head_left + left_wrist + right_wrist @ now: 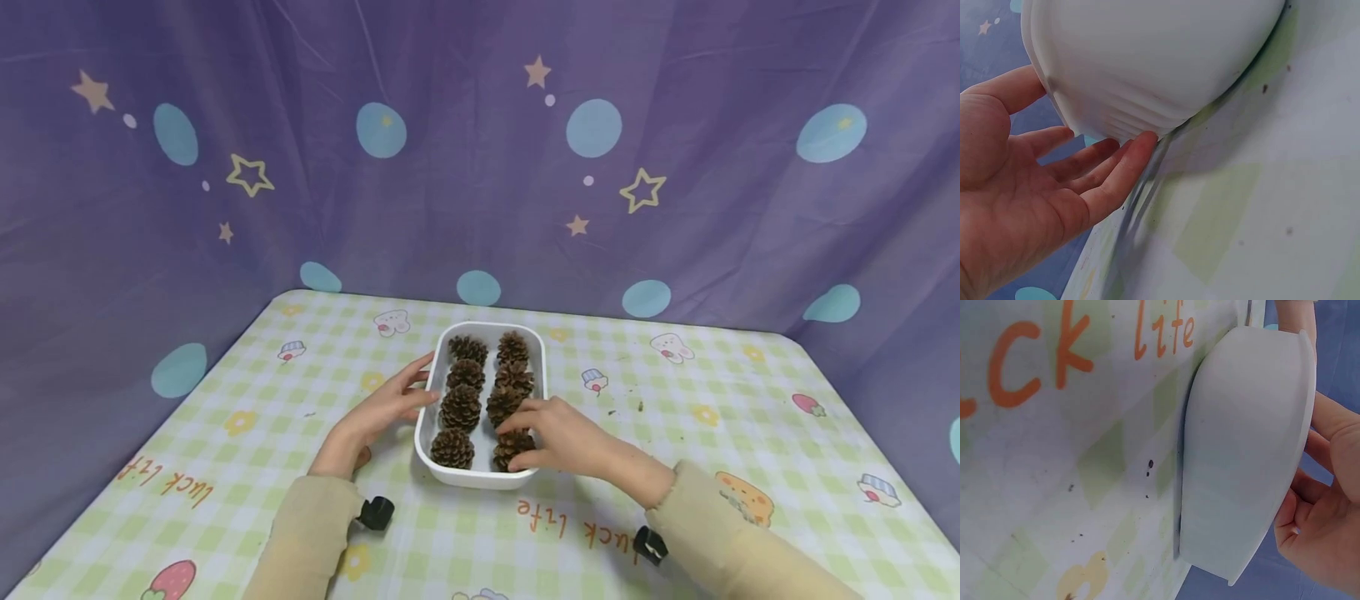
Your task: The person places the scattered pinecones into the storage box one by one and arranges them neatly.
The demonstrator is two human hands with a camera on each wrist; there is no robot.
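A white oblong tray [480, 480] holds several brown pinecones in two lengthwise rows. My left hand [382, 408] is at the tray's left side, thumb near the rim. In the left wrist view, the loosely extended fingers [1125, 165] meet the outside of the tray wall [1147, 62]. My right hand [573, 437] reaches over the right rim, thumb and fingers around the nearest pinecone [510, 448] of the right row. In the right wrist view, the tray's outer wall [1241, 437] hides that pinecone, and the curled right hand [1335, 487] reaches past the rim.
A green-and-white checked tablecloth [270, 483] with printed figures covers the table. Small dark crumbs [641, 407] are scattered right of the tray. A purple curtain [480, 167] with stars and blue ovals hangs behind the table. Black straps with small mounts [377, 513] sit at both wrists.
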